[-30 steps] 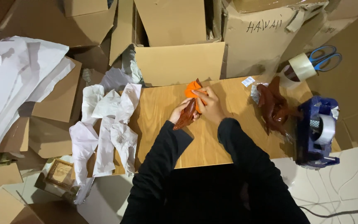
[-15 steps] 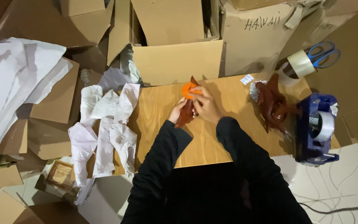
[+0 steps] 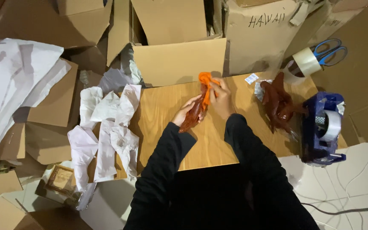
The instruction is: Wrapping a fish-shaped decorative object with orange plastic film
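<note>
White crumpled paper sheets point(image 3: 107, 127) spill off the left edge of the wooden board point(image 3: 218, 145); an open cardboard box point(image 3: 179, 59) stands just behind it. Left hand point(image 3: 186, 113) grips the lower brown end of an orange-and-brown bag point(image 3: 199, 106) — fingers curled round it. Right hand point(image 3: 220, 98) is pinched closed on the orange top end, near the board's back edge. Further right — a second brown bag point(image 3: 277, 104), a blue tape dispenser point(image 3: 322, 130), a tape roll point(image 3: 305, 61) and blue scissors point(image 3: 329, 49).

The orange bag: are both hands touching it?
Touching. The head view shows the left hand and right hand both gripping the orange bag.
</note>
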